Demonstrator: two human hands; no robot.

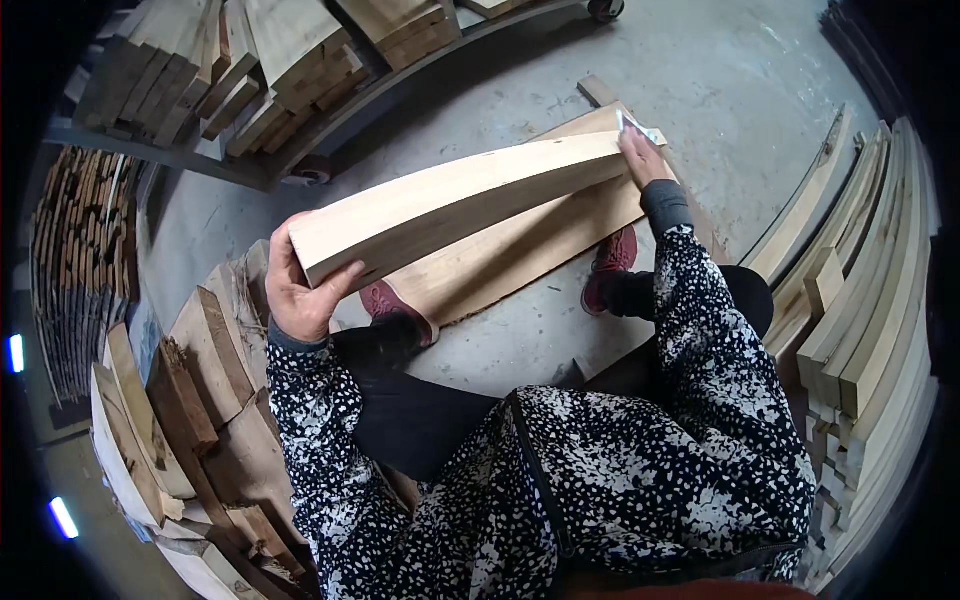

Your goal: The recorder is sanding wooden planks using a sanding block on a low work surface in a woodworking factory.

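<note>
A thick, pale wooden beam (470, 185) is held across in front of me, above a wide wooden board on the floor. My left hand (303, 290) grips its near left end, thumb on the front side and fingers behind. At the far right end, my right hand (643, 158) is closed around the beam. A small whitish-blue piece (632, 124) shows at its fingertips; I cannot make out what it is. Under the beam lies the wide board (500, 265), between my red shoes.
A wheeled rack (330, 140) stacked with timber (290, 50) stands at the far left. Long planks (880, 330) are piled along my right. Rough offcuts (200, 350) lean at my left, near a stack of thin slats (85, 260). Grey concrete floor (720, 80) stretches ahead.
</note>
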